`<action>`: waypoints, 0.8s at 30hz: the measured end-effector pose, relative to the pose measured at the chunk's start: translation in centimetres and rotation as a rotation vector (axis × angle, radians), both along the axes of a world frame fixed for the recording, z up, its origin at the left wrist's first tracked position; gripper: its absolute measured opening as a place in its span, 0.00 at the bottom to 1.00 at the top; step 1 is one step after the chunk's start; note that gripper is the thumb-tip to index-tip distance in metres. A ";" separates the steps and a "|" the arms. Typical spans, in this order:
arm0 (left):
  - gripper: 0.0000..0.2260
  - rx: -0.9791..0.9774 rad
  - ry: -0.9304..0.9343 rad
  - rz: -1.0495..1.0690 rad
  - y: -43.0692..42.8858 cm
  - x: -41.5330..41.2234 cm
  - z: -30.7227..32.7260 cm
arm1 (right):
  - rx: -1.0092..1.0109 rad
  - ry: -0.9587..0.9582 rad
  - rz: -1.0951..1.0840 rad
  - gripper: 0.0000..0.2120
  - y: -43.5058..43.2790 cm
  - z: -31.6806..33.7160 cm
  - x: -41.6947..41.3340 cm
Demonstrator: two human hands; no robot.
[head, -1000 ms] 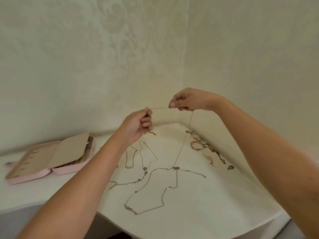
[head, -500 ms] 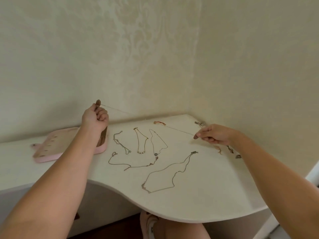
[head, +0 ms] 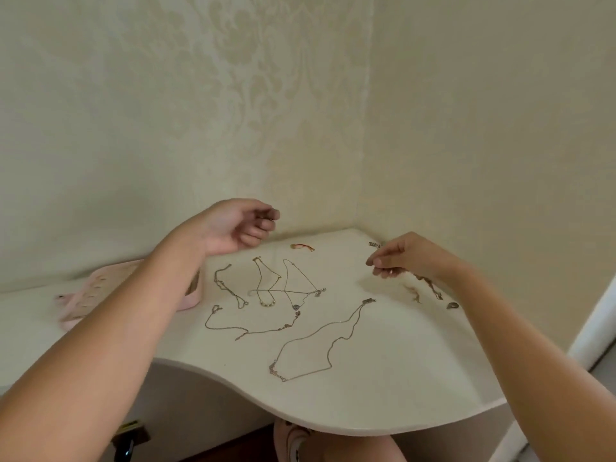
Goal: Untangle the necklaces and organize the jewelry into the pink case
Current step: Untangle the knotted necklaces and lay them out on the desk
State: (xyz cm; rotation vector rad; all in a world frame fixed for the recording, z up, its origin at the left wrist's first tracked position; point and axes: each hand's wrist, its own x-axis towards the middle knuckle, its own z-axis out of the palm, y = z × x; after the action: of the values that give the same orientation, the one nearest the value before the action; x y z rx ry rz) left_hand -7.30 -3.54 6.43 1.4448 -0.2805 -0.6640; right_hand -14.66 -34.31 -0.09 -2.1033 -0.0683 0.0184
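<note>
Head view. The pink case (head: 80,305) lies flat on the white table (head: 383,401), against the patterned wall (head: 200,111). The left forearm (head: 140,308) crosses over the case and hides its middle, so only its far end and its right edge show.

Just right of the case, five necklaces are spread on the tabletop:
- A short chain (head: 230,288) is nearest the case's right edge.
- A beaded chain (head: 266,288) comes next to the right.
- A fine chain (head: 290,291) crosses the beaded chain and a looped one beside it.
- A pendant chain (head: 253,328) lies nearer the table's front edge.
- The long necklace (head: 320,348) lies farthest forward and well right of the case.

A small red piece (head: 301,247) sits right of the case, close to the wall.

The left hand (head: 240,225) hovers above and right of the case, clear of the table. Its fingers are loosely curled, with nothing visible in them.

The right hand (head: 403,258) is far right of the case, near the wall corner. Its thumb and forefinger tips are drawn narrow together, but whether a thread-thin chain is pinched there cannot be told. This hand covers part of a row of small jewelry (head: 430,288), and a charm (head: 452,305) lies beyond that row.

Under the table's curved edge, a pale slipper (head: 293,441) shows.
</note>
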 end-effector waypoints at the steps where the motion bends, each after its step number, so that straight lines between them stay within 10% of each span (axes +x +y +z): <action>1: 0.09 -0.039 0.045 -0.042 -1.0 -0.9 -0.1 | 0.038 -0.048 -0.001 0.04 1.1 0.4 -0.7; 12: 0.13 -0.477 0.260 0.064 -7.0 -8.3 -5.2 | 0.369 -0.243 -0.157 0.05 7.7 -2.0 -7.6; 24: 0.13 -0.418 0.017 0.021 -10.7 -12.7 -6.7 | 0.676 -0.224 -0.208 0.17 8.8 -5.1 -11.3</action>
State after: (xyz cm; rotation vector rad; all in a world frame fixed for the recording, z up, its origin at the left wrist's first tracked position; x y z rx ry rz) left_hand -19.95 -14.19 -0.23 1.0410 -0.3666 -0.5606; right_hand -26.01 -25.51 -5.19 -1.4207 0.0108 -0.3231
